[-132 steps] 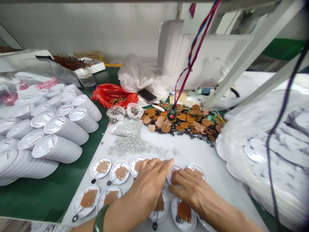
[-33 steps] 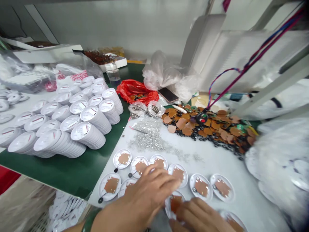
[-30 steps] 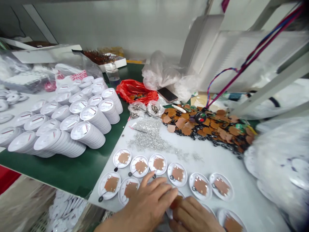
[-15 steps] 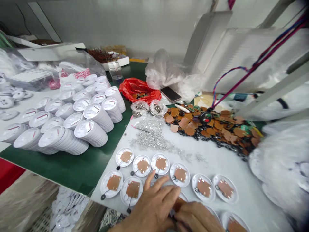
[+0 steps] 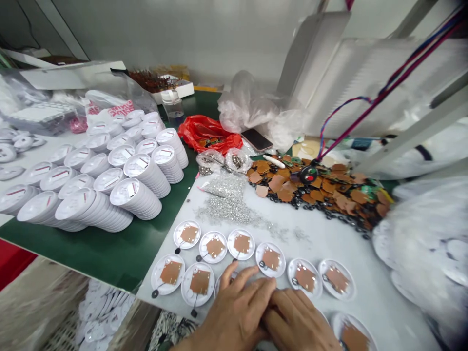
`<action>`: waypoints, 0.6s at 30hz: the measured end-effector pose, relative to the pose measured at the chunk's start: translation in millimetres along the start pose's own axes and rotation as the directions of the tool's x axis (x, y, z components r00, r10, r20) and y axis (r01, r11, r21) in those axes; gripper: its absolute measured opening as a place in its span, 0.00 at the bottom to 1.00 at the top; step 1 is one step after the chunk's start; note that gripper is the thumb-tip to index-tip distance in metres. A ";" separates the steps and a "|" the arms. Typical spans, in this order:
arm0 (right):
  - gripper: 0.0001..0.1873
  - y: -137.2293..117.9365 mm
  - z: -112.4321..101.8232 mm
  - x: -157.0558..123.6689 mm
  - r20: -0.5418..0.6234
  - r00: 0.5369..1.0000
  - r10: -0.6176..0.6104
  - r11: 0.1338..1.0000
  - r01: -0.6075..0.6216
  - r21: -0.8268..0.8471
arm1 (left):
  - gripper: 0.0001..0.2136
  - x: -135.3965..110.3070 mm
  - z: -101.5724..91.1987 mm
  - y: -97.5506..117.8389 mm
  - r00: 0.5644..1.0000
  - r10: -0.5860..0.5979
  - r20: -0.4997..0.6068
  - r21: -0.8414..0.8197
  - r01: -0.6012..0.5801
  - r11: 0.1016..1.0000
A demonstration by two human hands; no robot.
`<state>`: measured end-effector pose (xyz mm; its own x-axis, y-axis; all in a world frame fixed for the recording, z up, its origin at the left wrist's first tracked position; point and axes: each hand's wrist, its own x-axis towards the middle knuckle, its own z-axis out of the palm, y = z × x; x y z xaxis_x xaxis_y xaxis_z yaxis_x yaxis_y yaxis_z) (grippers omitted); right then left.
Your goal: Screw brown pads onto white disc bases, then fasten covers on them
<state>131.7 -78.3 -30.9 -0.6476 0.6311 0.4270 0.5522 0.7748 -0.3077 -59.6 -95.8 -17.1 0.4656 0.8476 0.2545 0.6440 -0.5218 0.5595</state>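
My left hand (image 5: 239, 304) lies at the bottom middle with its fingers stretched forward, over a white round dish mostly hidden beneath it. Pressed against its right side, my right hand (image 5: 298, 319) has its fingers curled under; whatever they hold is hidden. Around both hands, white dishes stand in loose rows, each with a brown circuit board inside, such as the dish with a board (image 5: 270, 260) just beyond my left fingertips. Several have a small black round part (image 5: 193, 313) on a wire at the rim.
Small silvery screws (image 5: 230, 202) lie heaped beyond the dishes. Brown boards (image 5: 285, 187) and black rings are piled behind at right, below a hanging electric screwdriver (image 5: 309, 174). Stacked white cups (image 5: 142, 200) fill the left. Further back are a red bag (image 5: 208, 129) and a phone (image 5: 257, 140).
My right hand has shifted up and left against my left hand, covering the dish and board that showed between them. The view has tilted slightly.
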 end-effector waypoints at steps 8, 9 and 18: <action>0.21 1.2 -9.1 11.3 -0.027 0.993 -0.113 0.978 0.116 0.171 | 0.46 -0.9 3.0 -0.3 0.999 -0.048 0.020 -0.056 0.049 0.997; 0.20 1.6 -10.0 9.6 -0.002 0.996 -0.088 0.982 0.087 0.166 | 0.47 -0.3 2.6 0.1 0.998 -0.049 0.024 -0.061 0.051 0.997; 0.25 5.1 6.2 -3.0 -0.005 1.000 0.003 0.997 -0.003 0.072 | 0.50 3.5 1.3 -1.0 0.999 -0.023 0.042 -0.042 0.024 0.999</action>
<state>133.2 -76.0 -39.0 -0.6434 0.6333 0.4301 0.5149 0.7737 -0.3691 -57.8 -92.4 -17.9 0.4762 0.8544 0.2081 0.6290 -0.4963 0.5984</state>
